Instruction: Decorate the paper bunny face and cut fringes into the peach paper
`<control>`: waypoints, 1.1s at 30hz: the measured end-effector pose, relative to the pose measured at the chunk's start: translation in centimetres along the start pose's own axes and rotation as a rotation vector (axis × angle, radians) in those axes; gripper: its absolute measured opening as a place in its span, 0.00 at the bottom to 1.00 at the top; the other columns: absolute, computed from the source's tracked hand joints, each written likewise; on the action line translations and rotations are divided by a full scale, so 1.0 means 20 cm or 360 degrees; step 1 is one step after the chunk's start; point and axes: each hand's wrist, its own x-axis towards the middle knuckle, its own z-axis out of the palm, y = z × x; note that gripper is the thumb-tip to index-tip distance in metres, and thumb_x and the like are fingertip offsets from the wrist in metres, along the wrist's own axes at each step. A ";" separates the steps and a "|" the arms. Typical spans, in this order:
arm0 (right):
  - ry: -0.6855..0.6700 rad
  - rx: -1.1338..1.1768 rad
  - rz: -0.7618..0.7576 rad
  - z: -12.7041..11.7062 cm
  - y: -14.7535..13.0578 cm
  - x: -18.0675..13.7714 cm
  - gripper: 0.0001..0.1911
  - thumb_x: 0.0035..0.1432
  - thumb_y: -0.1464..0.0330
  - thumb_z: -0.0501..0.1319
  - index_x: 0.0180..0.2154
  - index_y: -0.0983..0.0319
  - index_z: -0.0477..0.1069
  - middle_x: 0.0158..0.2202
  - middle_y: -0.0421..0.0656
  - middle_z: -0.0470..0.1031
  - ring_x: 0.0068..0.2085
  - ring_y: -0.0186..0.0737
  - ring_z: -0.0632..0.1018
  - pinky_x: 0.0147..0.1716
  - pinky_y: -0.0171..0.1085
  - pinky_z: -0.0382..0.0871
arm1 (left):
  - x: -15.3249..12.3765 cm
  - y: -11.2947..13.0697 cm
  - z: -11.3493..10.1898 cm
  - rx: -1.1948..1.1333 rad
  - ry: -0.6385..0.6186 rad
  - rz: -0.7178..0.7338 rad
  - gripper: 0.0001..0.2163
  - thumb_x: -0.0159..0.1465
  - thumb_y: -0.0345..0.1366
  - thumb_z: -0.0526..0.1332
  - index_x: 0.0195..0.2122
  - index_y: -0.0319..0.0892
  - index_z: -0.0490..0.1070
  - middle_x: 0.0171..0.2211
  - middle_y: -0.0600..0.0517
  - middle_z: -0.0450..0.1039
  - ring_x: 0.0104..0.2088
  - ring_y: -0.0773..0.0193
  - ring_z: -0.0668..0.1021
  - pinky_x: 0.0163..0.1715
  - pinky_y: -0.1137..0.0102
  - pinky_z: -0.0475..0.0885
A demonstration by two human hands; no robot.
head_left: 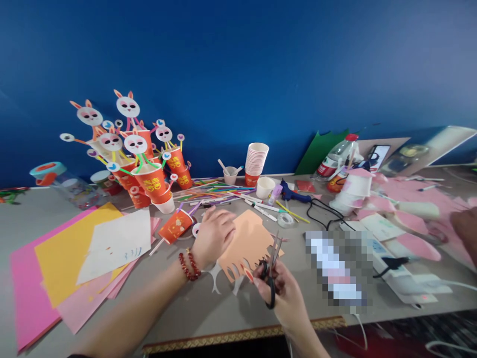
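Observation:
My right hand (288,291) is closed around a pair of black-handled scissors (271,278), whose blades point up and away. A small orange-and-white paper ear (247,272) is pinched at its thumb. Under the scissors lies an orange sheet of paper (248,238) with curved cut-outs along its near edge. Palm down, my left hand (214,233) hovers over or rests at that sheet's left side, fingers loosely outstretched and holding nothing I can see. White paper scraps (215,278) lie by the cut edge. Left of my left hand, an orange paper cup (176,226) lies tilted.
Rabbit figures on orange cups (149,181) stand at the back left, above coloured paper sheets (70,248). Behind my hands are markers (261,210), stacked cups (256,159) and a blue glue gun (294,193). A power strip (398,271) and another person's hand (465,228) are at right.

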 end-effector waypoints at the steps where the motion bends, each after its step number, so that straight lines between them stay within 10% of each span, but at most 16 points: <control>1: -0.0001 0.0004 0.0009 0.00 0.00 0.00 0.13 0.47 0.65 0.70 0.28 0.61 0.66 0.26 0.39 0.73 0.26 0.34 0.73 0.25 0.31 0.65 | -0.01 0.00 -0.02 0.0023 0.0030 -0.0007 0.13 0.64 0.26 0.55 0.44 0.45 0.75 0.58 0.45 0.69 0.61 0.49 0.66 0.64 0.45 0.50; 12: -0.0160 -0.0023 0.0007 0.03 0.02 0.02 0.11 0.48 0.67 0.67 0.30 0.60 0.65 0.26 0.38 0.73 0.25 0.33 0.71 0.25 0.31 0.64 | -0.17 0.20 -0.11 -0.1035 -0.0577 -0.0319 0.07 0.65 0.38 0.59 0.35 0.42 0.74 0.37 0.51 0.76 0.40 0.62 0.77 0.44 0.71 0.68; 23: -0.0024 0.0088 -0.0042 0.03 0.01 -0.01 0.14 0.50 0.60 0.70 0.33 0.61 0.70 0.29 0.41 0.74 0.31 0.38 0.74 0.31 0.34 0.69 | -0.22 0.20 -0.08 -0.1311 -0.0354 -0.0612 0.08 0.63 0.36 0.59 0.28 0.40 0.70 0.31 0.50 0.75 0.33 0.63 0.75 0.36 0.71 0.67; 33: -0.0601 0.0159 0.0099 0.06 0.01 -0.10 0.26 0.56 0.44 0.61 0.28 0.61 0.65 0.23 0.39 0.67 0.23 0.33 0.66 0.24 0.33 0.59 | -0.23 0.23 -0.08 -0.1767 -0.0085 -0.0683 0.13 0.64 0.43 0.60 0.27 0.40 0.66 0.42 0.44 0.75 0.43 0.57 0.77 0.46 0.64 0.70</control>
